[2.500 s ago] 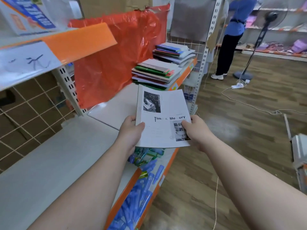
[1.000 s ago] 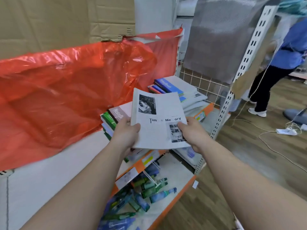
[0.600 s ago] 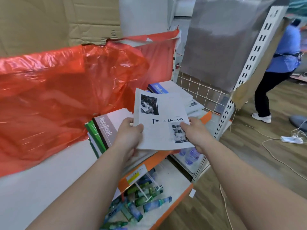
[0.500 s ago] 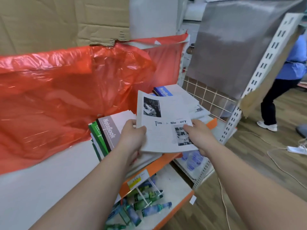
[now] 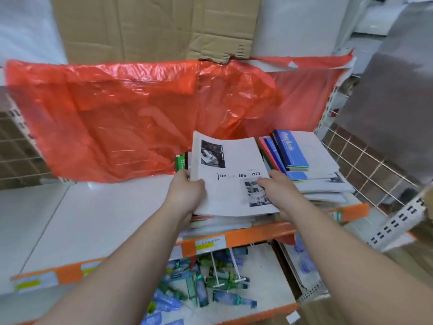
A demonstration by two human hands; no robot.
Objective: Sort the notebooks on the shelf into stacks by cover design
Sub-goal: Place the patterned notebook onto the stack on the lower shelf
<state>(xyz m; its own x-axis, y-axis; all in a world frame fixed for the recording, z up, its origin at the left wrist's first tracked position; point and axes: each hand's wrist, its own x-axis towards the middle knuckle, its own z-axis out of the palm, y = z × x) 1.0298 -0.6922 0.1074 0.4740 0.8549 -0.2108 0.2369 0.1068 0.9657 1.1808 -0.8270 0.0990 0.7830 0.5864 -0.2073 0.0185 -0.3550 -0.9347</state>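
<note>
I hold a white notebook [image 5: 230, 181] with black photos and the words "Time & Memory" on its cover. My left hand [image 5: 187, 193] grips its left edge and my right hand [image 5: 277, 191] grips its right edge, thumb on the cover. The notebook lies over a stack of notebooks [image 5: 218, 221] on the white shelf [image 5: 98, 219], hiding most of that stack; only a green edge [image 5: 180, 161] shows at the left. A second stack [image 5: 304, 167], topped by a blue "Notebook" cover [image 5: 290, 148], sits just to the right.
Red plastic sheeting [image 5: 140, 113] hangs behind the shelf, with cardboard [image 5: 152, 26] above it. A wire grid panel [image 5: 365, 165] closes the shelf's right end. The lower shelf [image 5: 262, 266] holds several blue and green packaged items [image 5: 203, 287]. The shelf edge is orange [image 5: 246, 235].
I have walked up to the shelf, and the white notebook has come down over the left stack, covering the grey "Notebook" cover that showed before. Both hands keep their grip.
</note>
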